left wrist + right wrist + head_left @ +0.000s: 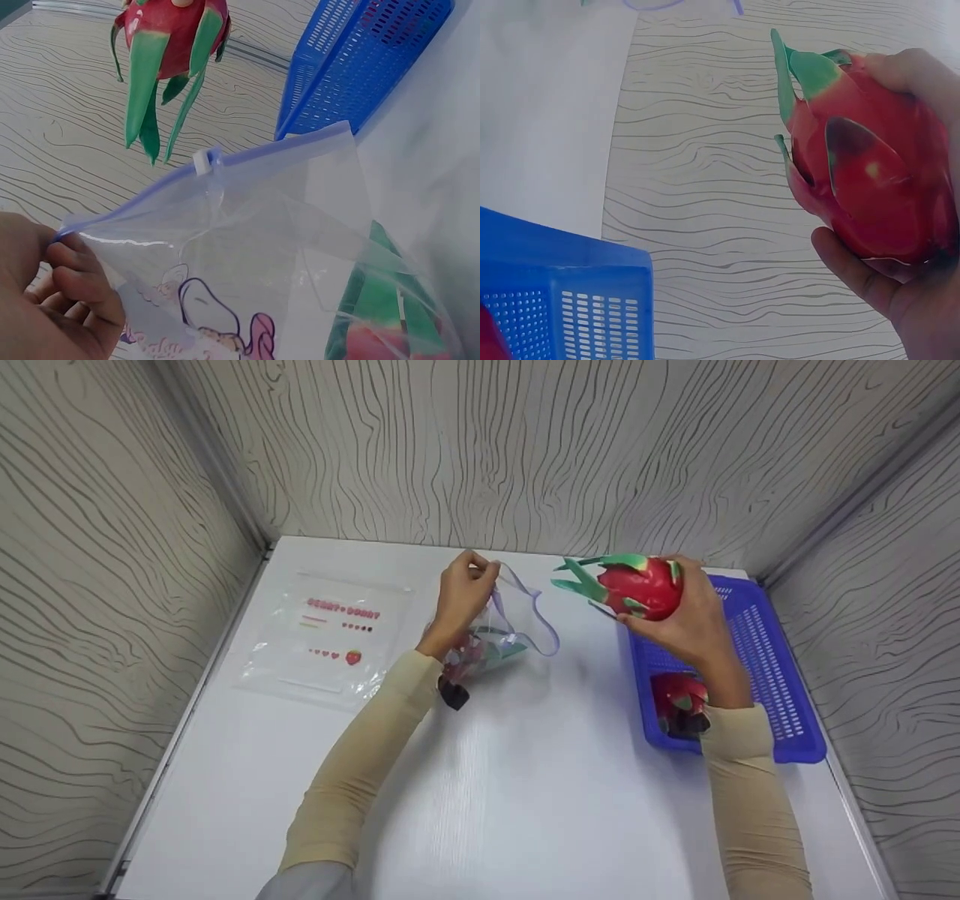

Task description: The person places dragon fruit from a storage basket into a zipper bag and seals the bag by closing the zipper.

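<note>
My left hand (465, 592) pinches the purple-edged rim of a clear zip bag (247, 225) and holds its mouth up. Inside that bag lies a red and green dragon fruit (382, 300), partly hidden by the hand and plastic in the head view. My right hand (694, 622) grips a second dragon fruit (641, 587) above the back left part of the blue basket (765, 660). Its green leaf tips point left, toward the bag, and do not touch it. A white slider (202, 162) sits on the bag's zip edge.
Another red fruit (679, 697) with a dark part lies in the basket, near its left wall. A flat clear bag with red print (330, 641) lies on the left of the white table (525, 810). By the held bag is a small black piece (453, 693). Wood-patterned panels (480, 450) enclose the table.
</note>
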Demonstrator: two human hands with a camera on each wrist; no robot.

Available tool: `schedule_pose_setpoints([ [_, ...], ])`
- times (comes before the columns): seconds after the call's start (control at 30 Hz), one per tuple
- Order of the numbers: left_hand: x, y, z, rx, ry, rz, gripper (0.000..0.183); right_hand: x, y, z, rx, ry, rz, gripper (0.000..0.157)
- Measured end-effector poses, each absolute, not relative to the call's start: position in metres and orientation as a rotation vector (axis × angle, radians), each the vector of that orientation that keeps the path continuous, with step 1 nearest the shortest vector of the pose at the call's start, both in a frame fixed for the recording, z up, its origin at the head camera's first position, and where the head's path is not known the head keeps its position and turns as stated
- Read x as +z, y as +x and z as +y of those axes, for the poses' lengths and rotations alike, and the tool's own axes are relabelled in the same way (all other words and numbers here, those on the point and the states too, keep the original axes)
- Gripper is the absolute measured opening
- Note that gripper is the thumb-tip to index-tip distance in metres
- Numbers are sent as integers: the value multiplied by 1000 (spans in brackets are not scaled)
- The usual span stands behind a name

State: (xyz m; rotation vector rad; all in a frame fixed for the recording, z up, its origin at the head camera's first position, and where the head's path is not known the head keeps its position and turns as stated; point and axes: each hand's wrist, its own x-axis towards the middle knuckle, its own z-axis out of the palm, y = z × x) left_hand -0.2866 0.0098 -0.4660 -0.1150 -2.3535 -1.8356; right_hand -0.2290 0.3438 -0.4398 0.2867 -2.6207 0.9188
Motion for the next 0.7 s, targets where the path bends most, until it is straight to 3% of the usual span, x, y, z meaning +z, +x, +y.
schedule_pose_setpoints([
  [0.7, -465, -287, 9, -1831, -112, -2357, 19, -445, -220, 317, 952, 400, -2560, 94],
])
